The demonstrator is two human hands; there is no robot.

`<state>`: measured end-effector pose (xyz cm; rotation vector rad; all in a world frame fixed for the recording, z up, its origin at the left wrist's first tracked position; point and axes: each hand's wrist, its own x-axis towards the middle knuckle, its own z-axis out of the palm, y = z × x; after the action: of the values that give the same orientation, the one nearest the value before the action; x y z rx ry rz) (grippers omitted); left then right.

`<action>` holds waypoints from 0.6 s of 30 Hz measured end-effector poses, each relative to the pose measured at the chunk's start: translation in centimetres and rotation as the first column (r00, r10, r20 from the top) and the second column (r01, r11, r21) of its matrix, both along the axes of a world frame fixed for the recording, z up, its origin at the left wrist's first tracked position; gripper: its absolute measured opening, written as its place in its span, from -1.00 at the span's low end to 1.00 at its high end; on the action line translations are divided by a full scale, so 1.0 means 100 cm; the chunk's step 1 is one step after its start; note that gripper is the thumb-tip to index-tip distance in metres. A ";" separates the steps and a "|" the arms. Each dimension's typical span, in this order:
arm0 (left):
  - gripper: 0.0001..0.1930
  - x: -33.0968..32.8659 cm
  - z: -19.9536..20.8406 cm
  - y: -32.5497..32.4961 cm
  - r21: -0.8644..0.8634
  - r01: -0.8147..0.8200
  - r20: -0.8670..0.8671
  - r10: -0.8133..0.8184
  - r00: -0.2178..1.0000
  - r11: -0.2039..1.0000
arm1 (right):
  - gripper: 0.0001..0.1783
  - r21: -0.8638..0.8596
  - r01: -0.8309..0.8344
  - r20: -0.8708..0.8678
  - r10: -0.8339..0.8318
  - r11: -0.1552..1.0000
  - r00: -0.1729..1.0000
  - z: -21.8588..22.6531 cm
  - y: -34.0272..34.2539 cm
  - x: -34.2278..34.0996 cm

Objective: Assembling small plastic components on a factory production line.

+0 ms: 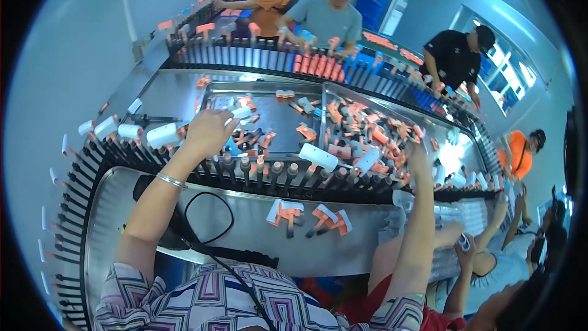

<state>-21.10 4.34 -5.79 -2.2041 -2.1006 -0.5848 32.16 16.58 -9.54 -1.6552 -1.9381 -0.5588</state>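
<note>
My left hand [210, 133], with a metal bangle on the wrist, reaches over the near row of pegs to the left metal tray [211, 95]. Its fingers are closed on a small white-headed part [241, 113]. Loose orange and grey parts lie below it in that tray. My right hand [419, 158] is at the right end of the heaped orange and grey parts [367, 132]. It is smeared, and its fingers cannot be made out. Between my hands, white heads [318, 157] stick up from the line of dark upright pegs [275, 175].
The peg line curves round the left [73, 208] and along the far side [245, 55]. White-and-orange parts [286, 213] lie on the metal bench before me, with a black cable loop [211, 217]. Clear plastic trays [450, 214] and co-workers' arms [490, 227] crowd the right.
</note>
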 end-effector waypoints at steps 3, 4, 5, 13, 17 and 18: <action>-0.74 -0.031 0.002 -0.016 0.259 -0.031 -0.066 0.049 0.997 0.965 | -0.52 -0.472 -0.017 -0.156 -0.065 0.881 0.986 0.016 -0.009 -0.067; -0.75 -0.038 0.002 -0.023 0.369 -0.011 -0.023 0.021 1.000 0.929 | -0.52 -0.464 -0.098 -0.173 0.018 0.880 0.985 0.018 -0.008 -0.075; -0.77 -0.044 0.002 -0.030 0.476 0.005 0.014 -0.013 1.000 0.879 | -0.52 -0.509 -0.122 -0.180 0.033 0.852 0.983 0.018 -0.012 -0.083; -0.77 -0.069 -0.042 -0.093 0.312 -0.040 0.263 -0.046 0.964 0.949 | -0.60 -0.443 -0.280 -0.299 0.154 0.852 0.942 0.015 -0.053 -0.184; -0.88 -0.104 -0.053 -0.096 0.215 -0.093 0.326 0.018 0.945 0.972 | -0.61 -0.465 -0.313 -0.326 0.168 0.828 0.930 0.004 -0.067 -0.209; -0.88 -0.111 -0.050 -0.100 0.159 -0.137 0.381 0.067 0.922 0.978 | -0.61 -0.509 -0.297 -0.323 0.141 0.808 0.936 0.008 -0.071 -0.221</action>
<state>-32.16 -5.64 -10.76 -1.9929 -2.1989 -1.2220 10.04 9.45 -8.71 -1.6729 -2.1576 0.3526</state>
